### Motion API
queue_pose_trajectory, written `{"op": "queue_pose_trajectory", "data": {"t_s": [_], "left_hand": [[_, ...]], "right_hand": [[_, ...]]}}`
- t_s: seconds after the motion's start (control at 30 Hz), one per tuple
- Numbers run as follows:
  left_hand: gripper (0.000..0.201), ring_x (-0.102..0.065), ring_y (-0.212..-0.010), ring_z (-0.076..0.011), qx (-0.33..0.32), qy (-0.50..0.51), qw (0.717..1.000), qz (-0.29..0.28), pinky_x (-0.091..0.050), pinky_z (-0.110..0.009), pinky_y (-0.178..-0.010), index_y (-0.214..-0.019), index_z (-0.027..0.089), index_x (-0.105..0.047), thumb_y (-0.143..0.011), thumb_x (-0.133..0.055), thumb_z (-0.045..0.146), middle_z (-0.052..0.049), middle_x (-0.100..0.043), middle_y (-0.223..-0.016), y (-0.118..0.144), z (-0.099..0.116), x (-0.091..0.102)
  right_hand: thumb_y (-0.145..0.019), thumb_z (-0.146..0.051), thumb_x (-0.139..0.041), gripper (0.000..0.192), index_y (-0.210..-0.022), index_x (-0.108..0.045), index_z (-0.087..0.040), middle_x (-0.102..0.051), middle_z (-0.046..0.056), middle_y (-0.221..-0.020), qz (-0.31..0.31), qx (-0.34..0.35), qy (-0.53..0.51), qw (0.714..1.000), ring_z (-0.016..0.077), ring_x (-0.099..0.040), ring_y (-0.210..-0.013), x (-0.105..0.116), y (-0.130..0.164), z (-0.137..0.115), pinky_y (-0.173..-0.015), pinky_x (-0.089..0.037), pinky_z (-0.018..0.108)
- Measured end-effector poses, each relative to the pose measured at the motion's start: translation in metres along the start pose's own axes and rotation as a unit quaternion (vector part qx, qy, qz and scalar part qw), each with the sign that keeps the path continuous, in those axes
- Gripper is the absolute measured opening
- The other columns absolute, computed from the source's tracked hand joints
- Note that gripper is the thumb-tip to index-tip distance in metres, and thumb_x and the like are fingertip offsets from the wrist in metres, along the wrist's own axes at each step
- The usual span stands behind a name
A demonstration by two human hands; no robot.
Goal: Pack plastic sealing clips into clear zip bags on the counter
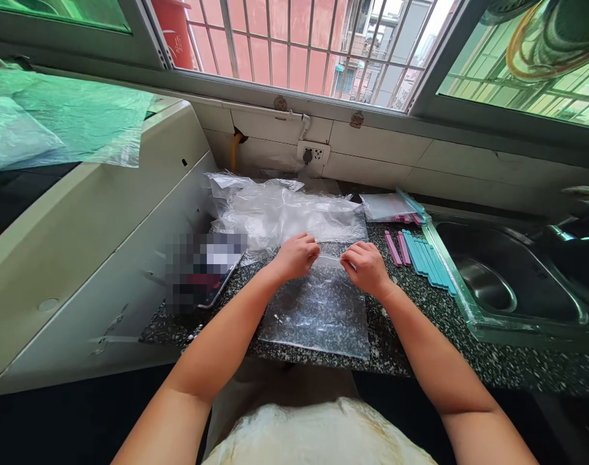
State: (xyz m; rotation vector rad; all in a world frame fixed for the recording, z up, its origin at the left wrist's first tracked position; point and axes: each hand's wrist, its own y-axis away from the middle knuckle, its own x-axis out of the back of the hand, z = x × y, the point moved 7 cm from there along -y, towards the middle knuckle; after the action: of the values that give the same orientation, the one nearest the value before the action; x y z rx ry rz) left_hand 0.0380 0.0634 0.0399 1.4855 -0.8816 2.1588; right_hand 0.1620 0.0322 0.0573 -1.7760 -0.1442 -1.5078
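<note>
A clear plastic bag (318, 313) lies flat on the speckled counter in front of me. At its far edge my left hand (298, 256) is closed in a pinch on the left part of the rim. My right hand (365, 263) pinches the same rim a little farther right, with a short gap between the two hands. Just beyond them is a crumpled heap of clear plastic bags (285, 210). To the right of my right hand, pink bag clips (398, 248) and several turquoise bag clips (427, 261) lie side by side.
A sink (498, 226) is set into the counter at the right. Beside it rests a packet (386, 207) with more clips. A partly blurred tablet-like device (224, 278) lies left. A white appliance (105, 258) rises at the left edge. A plugged wall socket (314, 154) is behind.
</note>
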Motion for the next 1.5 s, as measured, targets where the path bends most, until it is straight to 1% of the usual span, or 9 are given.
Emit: {"op": "queue_pose_trajectory", "data": {"t_s": [0.1,0.2,0.23,0.33,0.4,0.5,1.13,1.3,1.5], "left_hand": [[0.015,-0.05,-0.081,-0.0198,0.005,0.005,1.0,0.008,-0.041,-0.031,-0.072,-0.083,0.016,-0.062,-0.08,-0.047,0.017,-0.006,-0.061,-0.082,0.001,0.0,0.002],[0.02,-0.05,-0.083,-0.0197,-0.001,0.018,1.0,0.018,-0.042,-0.031,-0.075,-0.096,0.018,-0.06,-0.077,-0.053,0.02,-0.005,-0.061,-0.087,0.001,0.001,0.004],[0.019,-0.05,-0.083,-0.0196,-0.006,0.02,1.0,0.019,-0.042,-0.031,-0.075,-0.095,0.018,-0.06,-0.077,-0.053,0.021,-0.005,-0.061,-0.087,0.001,0.002,0.004],[0.012,-0.049,-0.082,-0.0191,-0.014,0.017,1.0,0.013,-0.041,-0.03,-0.073,-0.079,0.017,-0.061,-0.08,-0.05,0.021,-0.006,-0.06,-0.081,0.0,0.003,0.003],[0.016,-0.049,-0.08,-0.0186,-0.018,0.018,1.0,0.01,-0.041,-0.029,-0.071,-0.072,0.017,-0.06,-0.081,-0.048,0.019,-0.006,-0.059,-0.077,-0.001,0.004,0.002],[0.019,-0.048,-0.078,-0.0181,-0.029,0.024,0.999,0.012,-0.04,-0.029,-0.069,-0.069,0.017,-0.059,-0.082,-0.046,0.018,-0.005,-0.058,-0.074,-0.001,0.005,0.002],[0.02,-0.049,-0.077,-0.0186,-0.023,0.019,0.999,0.016,-0.04,-0.03,-0.068,-0.068,0.016,-0.059,-0.082,-0.045,0.018,-0.006,-0.06,-0.074,-0.001,0.003,0.001],[0.019,-0.049,-0.077,-0.0186,-0.019,0.02,0.999,0.023,-0.04,-0.03,-0.068,-0.068,0.016,-0.06,-0.081,-0.046,0.018,-0.006,-0.06,-0.074,0.0,0.001,0.001],[0.018,-0.05,-0.076,-0.0182,-0.015,0.019,0.999,0.033,-0.04,-0.029,-0.067,-0.068,0.016,-0.061,-0.08,-0.047,0.017,-0.005,-0.061,-0.075,0.0,-0.002,0.005]], "right_hand": [[-0.083,-0.021,-0.05,0.016,-0.071,-0.06,-0.018,-0.064,0.003,-0.073,0.003,-0.001,0.005,1.0,0.0176,-0.049,-0.076,0.0,0.0,-0.001,-0.069,-0.03,0.03],[-0.083,-0.022,-0.05,0.016,-0.072,-0.06,-0.018,-0.064,0.004,-0.074,0.008,0.001,0.006,1.0,0.0178,-0.049,-0.077,0.001,0.0,-0.003,-0.07,-0.03,0.03],[-0.083,-0.022,-0.05,0.016,-0.072,-0.06,-0.018,-0.064,0.004,-0.074,0.01,0.003,0.006,1.0,0.0178,-0.049,-0.077,0.001,0.0,-0.004,-0.07,-0.03,0.03],[-0.084,-0.022,-0.049,0.017,-0.072,-0.06,-0.018,-0.064,0.003,-0.074,0.011,0.007,0.002,1.0,0.0176,-0.049,-0.077,0.001,0.0,-0.007,-0.071,-0.031,0.03],[-0.084,-0.023,-0.049,0.017,-0.072,-0.061,-0.018,-0.064,0.004,-0.074,0.008,0.006,-0.002,1.0,0.0176,-0.049,-0.078,0.0,0.0,-0.008,-0.072,-0.031,0.03],[-0.084,-0.023,-0.049,0.018,-0.073,-0.061,-0.018,-0.064,0.004,-0.075,0.002,0.004,-0.005,1.0,0.0177,-0.049,-0.078,-0.001,0.0,-0.008,-0.072,-0.031,0.03],[-0.084,-0.025,-0.05,0.016,-0.074,-0.062,-0.019,-0.064,0.004,-0.075,-0.004,0.007,-0.01,1.0,0.018,-0.048,-0.078,-0.002,0.0,-0.009,-0.072,-0.032,0.03],[-0.082,-0.026,-0.053,0.013,-0.077,-0.063,-0.019,-0.065,0.004,-0.078,-0.002,0.002,-0.011,1.0,0.0185,-0.05,-0.079,0.001,0.0,-0.006,-0.072,-0.032,0.031],[-0.079,-0.023,-0.056,0.01,-0.073,-0.061,-0.018,-0.064,0.003,-0.075,0.016,-0.009,-0.014,1.0,0.0185,-0.051,-0.078,0.009,-0.001,0.0,-0.071,-0.032,0.03]]}}
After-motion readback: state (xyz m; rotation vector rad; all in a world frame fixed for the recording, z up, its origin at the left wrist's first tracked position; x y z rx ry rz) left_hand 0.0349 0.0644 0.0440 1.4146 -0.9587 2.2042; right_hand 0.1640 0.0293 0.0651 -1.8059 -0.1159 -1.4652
